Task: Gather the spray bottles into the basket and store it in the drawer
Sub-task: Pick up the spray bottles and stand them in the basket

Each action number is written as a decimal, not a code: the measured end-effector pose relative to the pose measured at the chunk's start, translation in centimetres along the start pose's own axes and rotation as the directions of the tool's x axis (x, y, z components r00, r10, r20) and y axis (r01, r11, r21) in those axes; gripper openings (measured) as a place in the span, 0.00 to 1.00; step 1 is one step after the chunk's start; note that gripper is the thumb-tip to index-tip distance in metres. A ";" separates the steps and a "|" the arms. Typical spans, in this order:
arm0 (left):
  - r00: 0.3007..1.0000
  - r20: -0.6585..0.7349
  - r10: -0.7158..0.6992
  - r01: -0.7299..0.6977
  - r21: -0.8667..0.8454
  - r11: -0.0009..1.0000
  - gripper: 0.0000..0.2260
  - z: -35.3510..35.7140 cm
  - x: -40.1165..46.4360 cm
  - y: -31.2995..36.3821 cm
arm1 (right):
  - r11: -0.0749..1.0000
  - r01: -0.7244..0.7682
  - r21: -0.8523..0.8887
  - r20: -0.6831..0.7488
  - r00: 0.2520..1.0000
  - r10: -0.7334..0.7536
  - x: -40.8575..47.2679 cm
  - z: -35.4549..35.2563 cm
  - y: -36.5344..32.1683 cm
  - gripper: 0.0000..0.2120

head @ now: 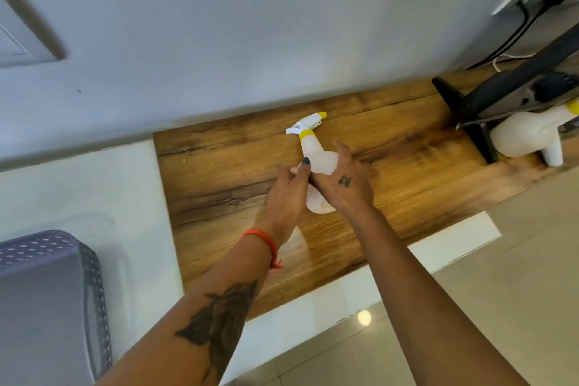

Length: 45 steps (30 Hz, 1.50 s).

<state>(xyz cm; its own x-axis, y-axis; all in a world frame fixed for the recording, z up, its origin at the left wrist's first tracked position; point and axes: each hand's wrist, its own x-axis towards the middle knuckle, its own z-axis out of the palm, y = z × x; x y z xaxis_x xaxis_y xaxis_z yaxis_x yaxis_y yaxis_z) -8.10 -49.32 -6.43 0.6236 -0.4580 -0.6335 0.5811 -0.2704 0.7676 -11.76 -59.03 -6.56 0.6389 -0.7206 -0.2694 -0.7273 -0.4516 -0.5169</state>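
Hands on translucent bottle, woodgrain top

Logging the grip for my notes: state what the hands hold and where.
Both hands, left and right, clasp the spray bottle around its lower body.

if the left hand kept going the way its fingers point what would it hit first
The left hand is already against the spray bottle that both hands hold; beyond it lies bare wooden top, then the wall, though depth is unclear.

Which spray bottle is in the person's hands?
The spray bottle mid-shelf, held by both the left hand and right hand. The other spray bottle sits untouched far right, beside the black stand.
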 end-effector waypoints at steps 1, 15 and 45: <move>0.996 0.050 -0.079 0.083 -0.088 0.993 0.18 0.0 0.0 0.0 | 1.000 -0.007 0.017 0.023 1.000 0.007 0.2 0.1 0.1 0.41; 0.978 0.182 0.097 -0.035 -0.316 0.948 0.32 -12.3 -9.5 1.0 | 0.695 0.354 0.626 -0.013 0.896 -0.445 -11.4 2.0 -7.2 0.34; 0.771 -0.563 0.299 -0.247 0.169 0.954 0.46 -35.5 -21.7 -13.2 | 0.664 0.729 0.169 0.200 0.634 -0.747 -26.8 22.1 -26.3 0.16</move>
<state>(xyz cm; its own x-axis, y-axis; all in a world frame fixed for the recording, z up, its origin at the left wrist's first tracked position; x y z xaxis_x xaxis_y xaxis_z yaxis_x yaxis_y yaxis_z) -10.75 -5.78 -6.25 0.9486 0.0427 -0.3136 0.3122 -0.2878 0.9054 -4.22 -16.17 -3.69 0.9985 -0.0144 0.0527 0.0251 -0.7361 -0.6764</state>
